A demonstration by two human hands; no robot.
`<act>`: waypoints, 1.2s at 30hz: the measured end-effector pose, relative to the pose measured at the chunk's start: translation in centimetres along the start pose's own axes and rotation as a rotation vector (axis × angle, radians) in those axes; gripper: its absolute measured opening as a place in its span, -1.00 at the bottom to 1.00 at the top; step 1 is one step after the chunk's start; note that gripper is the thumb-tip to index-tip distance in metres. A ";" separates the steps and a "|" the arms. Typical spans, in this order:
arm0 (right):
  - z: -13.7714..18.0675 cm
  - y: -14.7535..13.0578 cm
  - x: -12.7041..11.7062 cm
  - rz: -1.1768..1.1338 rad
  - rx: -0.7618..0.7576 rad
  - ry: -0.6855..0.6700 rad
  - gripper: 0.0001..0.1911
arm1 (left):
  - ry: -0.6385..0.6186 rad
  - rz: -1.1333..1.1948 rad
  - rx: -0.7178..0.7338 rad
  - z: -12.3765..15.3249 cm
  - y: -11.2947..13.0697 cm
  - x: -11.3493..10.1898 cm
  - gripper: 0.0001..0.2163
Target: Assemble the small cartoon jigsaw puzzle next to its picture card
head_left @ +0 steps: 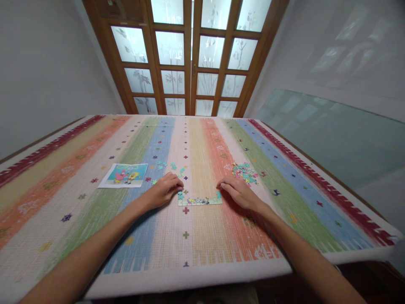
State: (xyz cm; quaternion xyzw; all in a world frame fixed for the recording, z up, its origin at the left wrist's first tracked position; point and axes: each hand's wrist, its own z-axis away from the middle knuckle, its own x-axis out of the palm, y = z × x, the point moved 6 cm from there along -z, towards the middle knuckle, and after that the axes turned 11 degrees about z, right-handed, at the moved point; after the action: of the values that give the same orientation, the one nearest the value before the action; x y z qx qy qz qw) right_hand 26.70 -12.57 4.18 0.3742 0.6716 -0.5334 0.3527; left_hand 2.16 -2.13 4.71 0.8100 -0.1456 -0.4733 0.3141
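i've got both hands at the partly built jigsaw point(200, 202), which lies flat on the striped tablecloth point(198, 240) right in front of me — a complete-looking bottom row with a short upright bit at each end, like a shallow tray with no top. my left hand point(166, 189) is at its upper left end, fingers curled and drawn in close together; my right hand point(238, 191) is at the upper right end, thumb and fingers bent toward each other with barely a gap. whether either one has a piece pinched, i cannot tell, since the fingertips hide what's under them. past my right knuckles sits the heap of loose pieces point(245, 173), and beyond my left hand a few scattered pieces point(160, 167), mostly turquoise, lie apart from one another. the printed picture point(126, 175) is farther left, flat on the cloth. i'd judge the step in hand to be building up the sides from that bottom row, so early on, with most of the inside undone. the next move, to my mind, calls for matching a tab to its notch and pressing down gently — the joined row looks thin and could slip apart if nudged.
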 end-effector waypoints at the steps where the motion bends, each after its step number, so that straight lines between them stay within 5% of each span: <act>1: 0.0 0.0 0.0 0.002 -0.002 -0.002 -0.66 | -0.002 -0.012 0.008 0.0 0.0 0.0 -0.86; 36: 0.0 0.1 0.2 0.030 -0.014 -0.028 -0.67 | -0.065 -0.216 0.085 0.1 0.2 0.2 -0.73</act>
State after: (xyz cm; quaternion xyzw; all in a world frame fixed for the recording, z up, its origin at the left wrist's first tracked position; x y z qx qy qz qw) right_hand 26.70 -12.48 3.91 0.3743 0.6646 -0.5285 0.3727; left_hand 2.15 -2.44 4.72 0.8178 -0.0874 -0.5237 0.2220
